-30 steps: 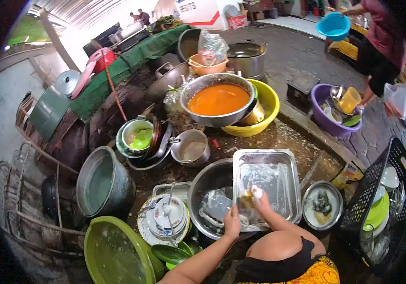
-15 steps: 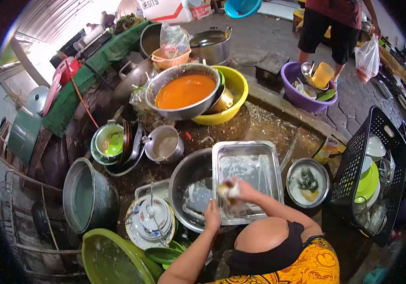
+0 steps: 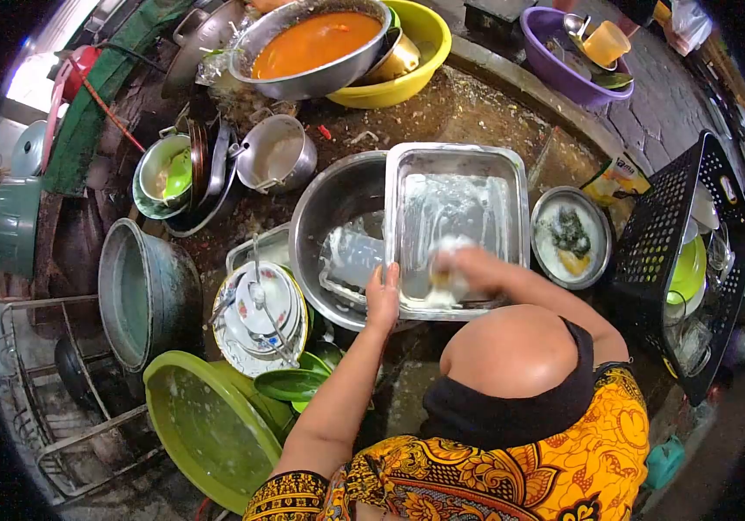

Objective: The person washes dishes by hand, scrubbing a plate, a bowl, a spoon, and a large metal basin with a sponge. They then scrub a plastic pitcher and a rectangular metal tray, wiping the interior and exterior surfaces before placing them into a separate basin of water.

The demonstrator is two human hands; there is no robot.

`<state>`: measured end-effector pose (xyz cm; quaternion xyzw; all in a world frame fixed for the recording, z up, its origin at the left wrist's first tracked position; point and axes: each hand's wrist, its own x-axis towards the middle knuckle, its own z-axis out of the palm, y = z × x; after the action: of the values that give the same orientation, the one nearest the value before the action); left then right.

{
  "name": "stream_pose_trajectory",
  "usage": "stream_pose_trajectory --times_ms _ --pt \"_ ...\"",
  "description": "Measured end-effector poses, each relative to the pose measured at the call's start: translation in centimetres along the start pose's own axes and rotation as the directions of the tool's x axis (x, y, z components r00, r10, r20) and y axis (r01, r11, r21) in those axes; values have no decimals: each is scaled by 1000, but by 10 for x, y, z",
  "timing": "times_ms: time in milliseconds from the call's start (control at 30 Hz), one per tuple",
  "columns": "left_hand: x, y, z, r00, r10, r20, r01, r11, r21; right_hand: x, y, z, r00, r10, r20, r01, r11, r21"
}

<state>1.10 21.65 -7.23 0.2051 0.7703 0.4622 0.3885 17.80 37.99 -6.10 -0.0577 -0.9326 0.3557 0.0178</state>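
A rectangular stainless steel food pan (image 3: 458,149), streaked with suds inside, rests tilted over the rim of a large round metal basin (image 3: 303,200). My left hand (image 3: 383,300) grips its near left corner, thumb upward. Inside the pan's near right part, my right hand (image 3: 470,265) presses a foamy, yellowish sponge (image 3: 445,285) to the metal; motion blurs both. A clear, soapy plastic-looking piece (image 3: 351,258) lies in the basin left of the pan. Right of the pan stands a metal bowl (image 3: 542,265) of white suds with a dark scouring pad (image 3: 570,229).
Stacked plates with spoons (image 3: 260,317) and a green tub (image 3: 207,425) are at left. Behind stand a pot (image 3: 277,156), a bowl of orange liquid (image 3: 316,43) and a purple basin (image 3: 555,69). A black crate (image 3: 650,252) of dishes borders the right.
The view has tilted down, so everything sits higher in it. My right hand has moved the sponge rightward across the pan, leaving more suds. My left hand keeps its grip.
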Motion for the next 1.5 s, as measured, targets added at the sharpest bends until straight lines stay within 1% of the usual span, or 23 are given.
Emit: stream_pose_trajectory --times_ms 33,67,133,233,300,333,400,467,500,567,700,833,900,933,967,1033,1100,1200,1233,1300,1367,1433,1500 --pt "-2 1 0 1000 -7 3 7 1000 -2 0 -13 -30 974 207 -89 -216 971 -105" --pt "-6 6 -1 999 50 -1 -50 999 6 6 14 -29 895 402 -193 -418 907 -46" --pt "-6 9 0 988 153 -9 -153 988 -10 32 28 -40 679 536 -502 -620 785 -1" --pt "-9 18 1 991 120 -54 -117 991 62 69 32 -17 679 368 -635 -549 829 -107" --pt "-7 17 1 994 106 -36 -103 992 74 84 9 10 824 356 -442 -488 841 -234" --pt "-7 16 -1 996 86 -20 -84 993 85 83 -9 17 858 261 -441 -419 854 -310" --pt "-9 19 -3 996 83 -34 -81 995 63 71 -28 28 885 165 -435 -350 852 -389" --pt "-11 20 -4 994 103 -42 -102 994 28 61 -30 33 930 3 -367 -140 927 -348" --pt "-10 13 -3 994 105 -35 -104 994 24 60 -27 35 930 9 -368 -148 924 -352" --pt "-3 -5 -1 990 135 -51 -134 991 10 56 -21 34 967 -82 -241 -32 901 -434" --pt "-10 11 -4 995 80 -52 -71 986 149 86 5 7 957 -47 -286 -119 834 -538" --pt "2 -11 -6 994 93 -54 -70 941 330 116 33 -13 893 115 -435 -319 843 -433" --pt "1 -2 -9 999 42 -3 -40 962 271 130 41 -9 733 373 -569 -463 886 -16" --pt "0 -2 -8 999 34 3 -34 971 238 139 49 3 606 350 -714 -335 927 170" --pt "0 -1 -8 1000 27 8 -28 979 204 139 39 5 603 347 -718 -334 928 168" --pt "4 -2 -8 1000 -3 -1 3 973 230 125 -6 21 729 154 -667 -143 987 72" --pt "3 -4 -8 984 178 -10 -173 965 196 112 -36 32 809 -56 -584 63 998 -8" --pt "-1 3 -13 993 114 5 -113 978 174 117 -34 23 908 -75 -413 9 987 -159" --pt "-3 5 -16 998 58 15 -60 979 193 119 -28 7 945 291 -149 -298 954 -32" --pt "-6 -3 -14 985 166 -55 -157 978 140 134 13 2 874 365 -321 -404 913 -62" --pt "-5 -11 -14 972 208 -107 -175 950 257 130 41 -5 872 258 -417 -378 894 -239" --pt "0 -21 -16 982 169 -79 -145 956 254 122 24 -14 894 232 -384 -340 909 -241" --pt "-6 -11 -11 976 152 -156 -100 949 301 117 -7 -4 833 423 -357 -480 873 -85"
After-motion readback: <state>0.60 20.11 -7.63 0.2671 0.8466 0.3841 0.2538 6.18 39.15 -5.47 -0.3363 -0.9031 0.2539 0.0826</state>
